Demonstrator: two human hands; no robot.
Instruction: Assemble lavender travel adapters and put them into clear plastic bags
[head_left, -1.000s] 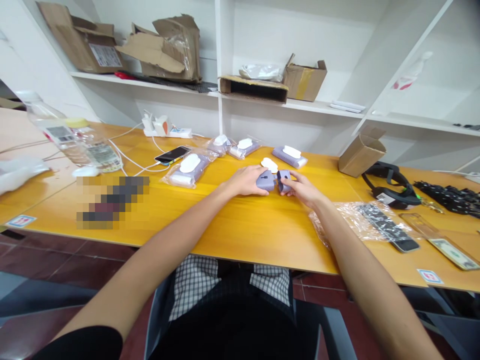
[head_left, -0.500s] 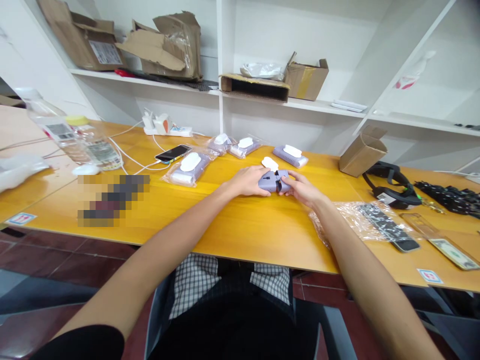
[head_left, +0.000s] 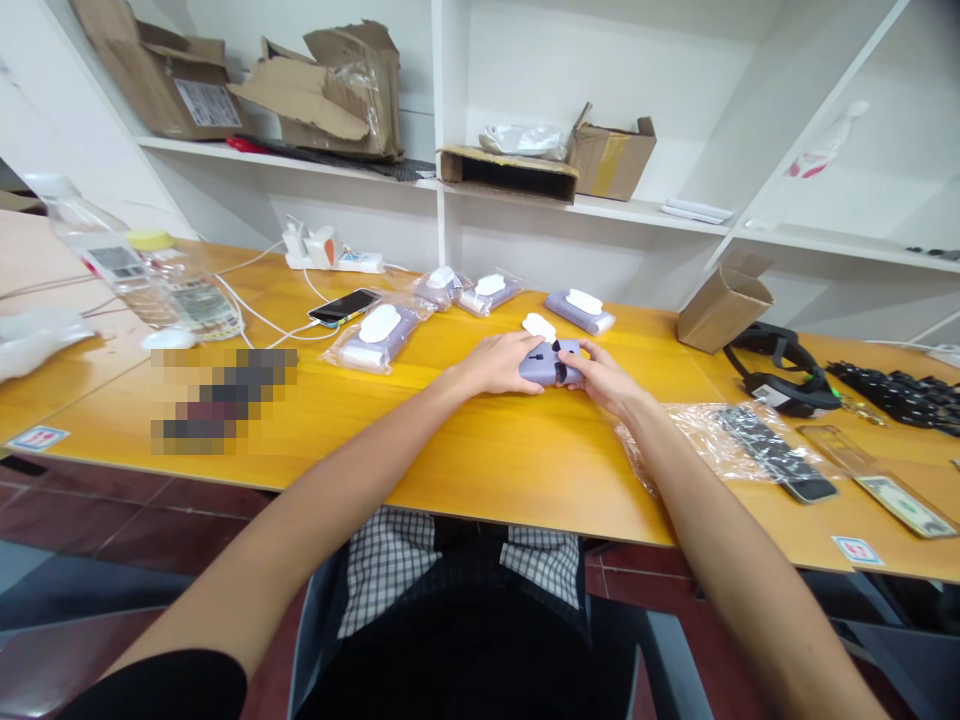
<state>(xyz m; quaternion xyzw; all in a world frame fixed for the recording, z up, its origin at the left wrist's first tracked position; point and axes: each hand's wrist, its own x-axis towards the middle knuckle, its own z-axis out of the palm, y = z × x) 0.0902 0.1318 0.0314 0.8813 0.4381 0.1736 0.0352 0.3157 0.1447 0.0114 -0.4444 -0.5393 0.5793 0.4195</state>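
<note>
Over the middle of the desk, my left hand [head_left: 501, 362] is closed around the left part of a lavender plastic case [head_left: 538, 366], which has a small dark mark on its face. My right hand [head_left: 602, 376] grips the right part of the same case, its thumb near a dark opening between the two parts. Just behind the case is a white oval piece [head_left: 538, 326]; I cannot tell if it is attached. Farther back lies a similar lavender case [head_left: 578, 312] with a white oval on top. Several more [head_left: 380, 335] lie to the left in clear plastic wrapping.
A phone [head_left: 345, 307] with a charging cable, a power strip [head_left: 360, 262] and bottles [head_left: 191, 295] stand left. Right are a clear plastic bag [head_left: 679, 440], a phone [head_left: 814, 488], a black headset [head_left: 784, 390] and a cardboard box [head_left: 721, 305]. Shelves [head_left: 645, 212] hold cartons behind.
The two parts of the lavender case are closer together, and the gap between them has narrowed. My right thumb has shifted slightly toward the opening. Both hands keep their hold.
</note>
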